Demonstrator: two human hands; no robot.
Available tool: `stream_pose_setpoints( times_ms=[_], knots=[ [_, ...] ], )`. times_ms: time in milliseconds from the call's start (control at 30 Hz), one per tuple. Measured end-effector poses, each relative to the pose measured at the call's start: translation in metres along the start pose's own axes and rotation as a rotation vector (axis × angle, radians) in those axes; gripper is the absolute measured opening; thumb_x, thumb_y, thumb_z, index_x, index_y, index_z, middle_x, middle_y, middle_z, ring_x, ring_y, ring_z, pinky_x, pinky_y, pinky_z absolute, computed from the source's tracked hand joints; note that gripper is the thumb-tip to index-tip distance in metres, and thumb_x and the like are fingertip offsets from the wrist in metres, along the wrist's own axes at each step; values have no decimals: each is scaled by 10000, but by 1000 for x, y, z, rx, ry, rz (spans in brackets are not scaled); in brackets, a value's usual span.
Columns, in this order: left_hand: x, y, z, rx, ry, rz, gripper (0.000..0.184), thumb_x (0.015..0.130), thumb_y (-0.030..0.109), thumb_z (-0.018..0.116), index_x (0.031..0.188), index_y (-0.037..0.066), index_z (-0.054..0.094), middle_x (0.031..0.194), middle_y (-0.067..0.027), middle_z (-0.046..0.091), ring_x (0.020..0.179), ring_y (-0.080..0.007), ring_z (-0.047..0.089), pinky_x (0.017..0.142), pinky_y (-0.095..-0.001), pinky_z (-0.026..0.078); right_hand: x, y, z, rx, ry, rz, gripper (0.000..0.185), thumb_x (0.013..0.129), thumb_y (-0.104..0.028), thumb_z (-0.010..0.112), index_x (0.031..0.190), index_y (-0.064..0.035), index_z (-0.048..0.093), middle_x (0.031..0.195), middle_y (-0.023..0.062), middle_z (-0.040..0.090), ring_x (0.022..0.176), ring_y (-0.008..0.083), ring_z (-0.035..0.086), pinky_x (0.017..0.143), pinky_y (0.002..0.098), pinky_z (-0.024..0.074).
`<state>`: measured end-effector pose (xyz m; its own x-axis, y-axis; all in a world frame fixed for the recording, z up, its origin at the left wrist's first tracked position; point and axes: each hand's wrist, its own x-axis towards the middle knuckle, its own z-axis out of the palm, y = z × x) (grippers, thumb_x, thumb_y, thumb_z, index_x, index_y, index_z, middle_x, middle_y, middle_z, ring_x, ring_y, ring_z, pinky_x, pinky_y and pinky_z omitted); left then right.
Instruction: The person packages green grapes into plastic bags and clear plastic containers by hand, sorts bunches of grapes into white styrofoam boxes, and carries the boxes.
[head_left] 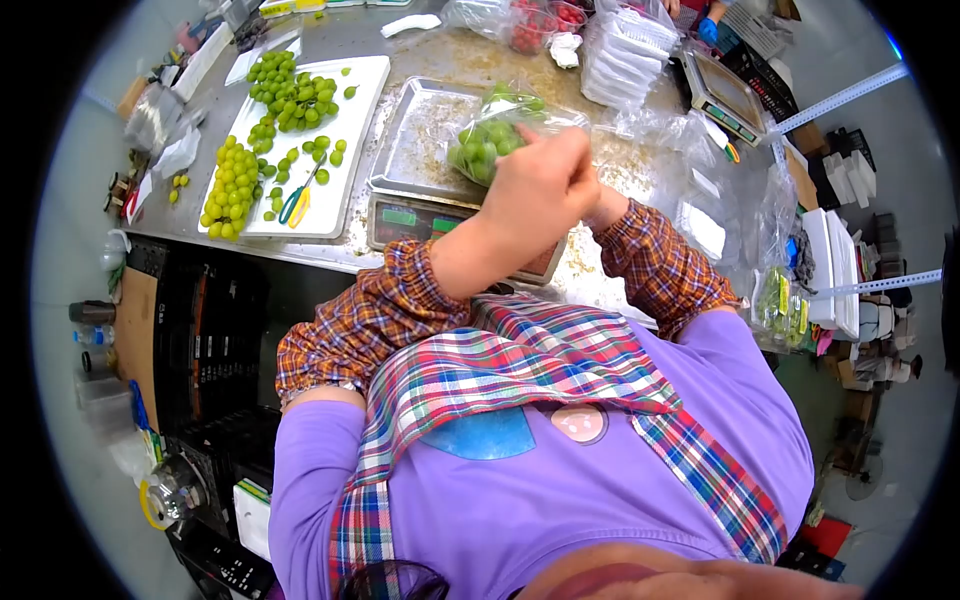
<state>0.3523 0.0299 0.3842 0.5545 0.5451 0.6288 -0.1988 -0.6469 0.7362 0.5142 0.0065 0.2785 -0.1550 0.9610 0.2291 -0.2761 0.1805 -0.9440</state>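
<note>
A clear plastic bag of green grapes [482, 147] rests at the right side of a metal tray [412, 140], which sits by a scale [398, 220] with a green display. My left hand [540, 180] reaches over the right part of the bag, its fingers curled and slightly blurred. What they grip is hidden. Behind it, only the wrist side of my right hand [606, 207] shows; its fingers are out of sight. To the left, a white board [345, 190] bears loose grapes, green bunches [285, 92] and scissors [298, 203] with teal and yellow handles.
Stacked clear containers [625, 55] and red fruit in tubs [530, 28] stand at the back. Another scale [725, 95] is at the right rear, near a co-worker's blue-gloved hand [708, 32]. Crumpled plastic [665, 130] lies on the metal table [440, 60].
</note>
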Motion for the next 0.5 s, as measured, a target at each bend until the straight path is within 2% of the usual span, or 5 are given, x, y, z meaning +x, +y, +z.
stream_pose_setpoints(
  times_ms=[167,233,267,400,500],
  knots=[
    [-23,3,18,-70,-75,271,105,716,21,610,727,22,505,627,-156,526,571,-310,546,526,-354,435,11,-27,19,52,51,185,447,955,-261,405,1359,-107,296,1296,123,430,1233,330,414,999,395,371],
    [-16,-3,19,-120,-16,270,110,732,28,615,729,23,505,609,-121,532,546,-235,564,510,-330,431,11,-28,26,-44,-28,-42,459,962,-269,380,1370,-88,272,1297,135,422,1256,332,386,1039,404,321],
    [-15,-4,18,-148,-28,160,109,742,33,616,729,27,508,608,-99,535,548,-200,565,509,-319,434,12,-25,34,162,127,-88,465,962,-313,364,1341,-46,318,1284,157,421,1258,334,381,1071,412,267],
    [16,9,-9,-229,-19,-37,111,787,74,623,748,38,526,592,-14,525,545,-88,543,509,-274,444,40,-39,-10,159,-170,83,391,919,-244,494,1243,-33,433,1168,92,523,1125,219,518,939,344,433],
    [67,-4,-45,-153,-4,-107,108,844,131,607,847,35,557,689,0,556,610,-84,554,579,-245,472,70,-107,30,-22,86,322,302,877,-136,544,1152,-31,475,995,57,571,843,154,597,889,359,505]
  ],
)
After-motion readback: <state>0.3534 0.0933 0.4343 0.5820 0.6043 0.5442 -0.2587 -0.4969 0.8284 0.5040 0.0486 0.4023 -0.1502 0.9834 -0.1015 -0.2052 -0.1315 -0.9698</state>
